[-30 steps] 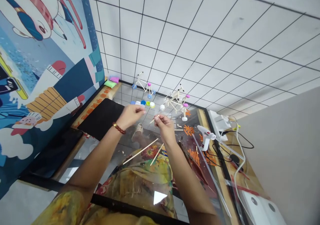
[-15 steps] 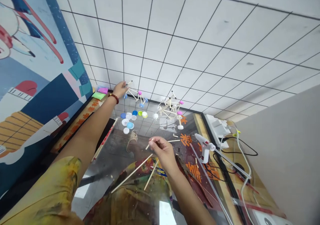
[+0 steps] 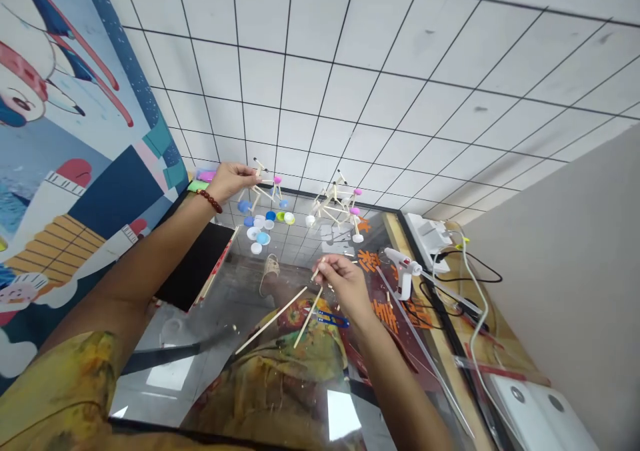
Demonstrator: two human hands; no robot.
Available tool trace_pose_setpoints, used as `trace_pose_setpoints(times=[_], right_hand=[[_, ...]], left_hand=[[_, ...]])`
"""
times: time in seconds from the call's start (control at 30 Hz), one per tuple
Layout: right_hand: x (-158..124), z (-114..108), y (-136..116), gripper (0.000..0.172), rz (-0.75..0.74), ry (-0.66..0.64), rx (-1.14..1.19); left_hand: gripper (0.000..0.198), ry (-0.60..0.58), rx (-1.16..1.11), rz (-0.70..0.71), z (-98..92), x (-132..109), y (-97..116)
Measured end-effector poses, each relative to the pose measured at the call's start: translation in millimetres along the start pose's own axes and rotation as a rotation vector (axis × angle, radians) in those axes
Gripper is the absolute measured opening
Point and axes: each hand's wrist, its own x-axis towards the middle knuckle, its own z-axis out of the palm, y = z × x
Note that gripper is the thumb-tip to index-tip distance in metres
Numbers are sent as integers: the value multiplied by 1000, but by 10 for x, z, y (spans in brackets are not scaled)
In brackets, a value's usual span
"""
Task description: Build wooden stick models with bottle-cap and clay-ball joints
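My left hand [image 3: 235, 180], wearing a beaded bracelet, reaches to the far left of the glass table. Its fingertips pinch a small stick figure [image 3: 257, 194] built of short wooden sticks, with blue and pink round pieces attached. Nearer to me, my right hand [image 3: 345, 283] holds a short wooden stick [image 3: 317, 272] between thumb and fingers. Just below it lie a long wooden stick [image 3: 271, 321] and a shorter stick [image 3: 308, 319], beside blue thread snips [image 3: 333, 318]. A second stick figure [image 3: 334, 205] with white and pink round pieces stands to the right of the first.
Several bottle caps [image 3: 263, 238] lie near the first figure. A white glue gun [image 3: 404, 271] rests at the right with cables beyond. A black board [image 3: 197, 264] lies left, under my left arm. White power strip [image 3: 425, 234] stands at the back right; tiled wall behind.
My left hand has shifted onto the first stick figure, which is turned and moved slightly left. My right hand, with its short stick, appears a little higher and further right; the view has shifted.
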Motion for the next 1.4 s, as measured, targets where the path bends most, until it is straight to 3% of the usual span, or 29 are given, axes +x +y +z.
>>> trace_pose_setpoints(times=[0.23, 0.47, 0.67, 0.9, 1.4], right_hand=[[102, 416, -129, 31, 13, -60, 163], [-48, 489, -189, 28, -29, -33, 146], [-134, 425, -251, 26, -63, 9, 139], [-169, 382, -264, 27, -167, 25, -22], [-235, 371, -328, 27, -183, 43, -2]], left_hand=[[29, -78, -236, 5, 310, -900, 374], [26, -102, -453, -51, 591, -1361, 462], [25, -131, -511, -81, 709, -1472, 470], [28, -132, -494, -68, 807, -1519, 518], [28, -113, -498, -54, 848, -1556, 566]])
